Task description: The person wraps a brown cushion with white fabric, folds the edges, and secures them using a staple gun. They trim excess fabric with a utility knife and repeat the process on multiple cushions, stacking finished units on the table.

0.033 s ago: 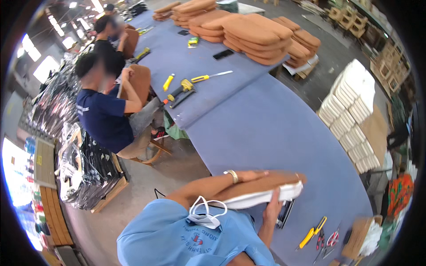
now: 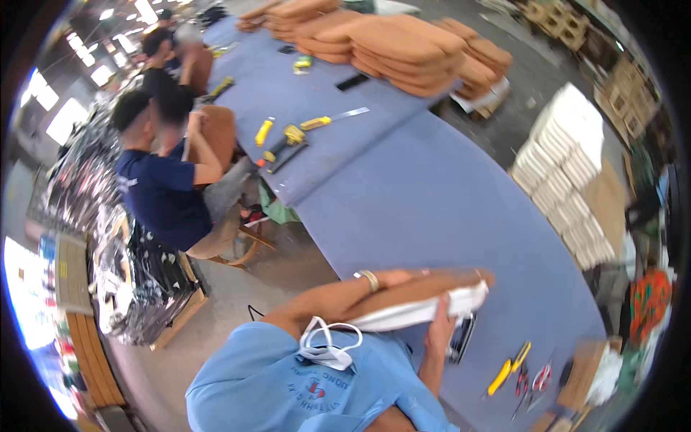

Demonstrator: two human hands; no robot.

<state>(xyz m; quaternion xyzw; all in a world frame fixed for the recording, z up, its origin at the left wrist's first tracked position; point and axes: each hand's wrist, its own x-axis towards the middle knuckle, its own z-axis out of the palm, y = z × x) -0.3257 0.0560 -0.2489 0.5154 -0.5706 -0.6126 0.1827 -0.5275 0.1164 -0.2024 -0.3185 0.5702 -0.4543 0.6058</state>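
A padded brown seat cushion with a white underside stands tilted on edge in front of my body, above the table. My left hand, with a band at its wrist, lies flat along the brown far side, fingers stretched and blurred. On the near side, my right hand grips the white edge, thumb up against it; its other fingers are partly hidden. Just beside the right hand, a black and silver tool, perhaps a staple gun, rests on the table.
On the blue-grey table lie a yellow cutter, red-handled pliers and scissors. Farther off are a yellow-black tool and brown cushion stacks. White pads are piled right; co-workers sit left.
The whole view has shifted slightly, so the far table and co-workers appear a little more to the left. Both hands keep nearly the same hold on the cushion.
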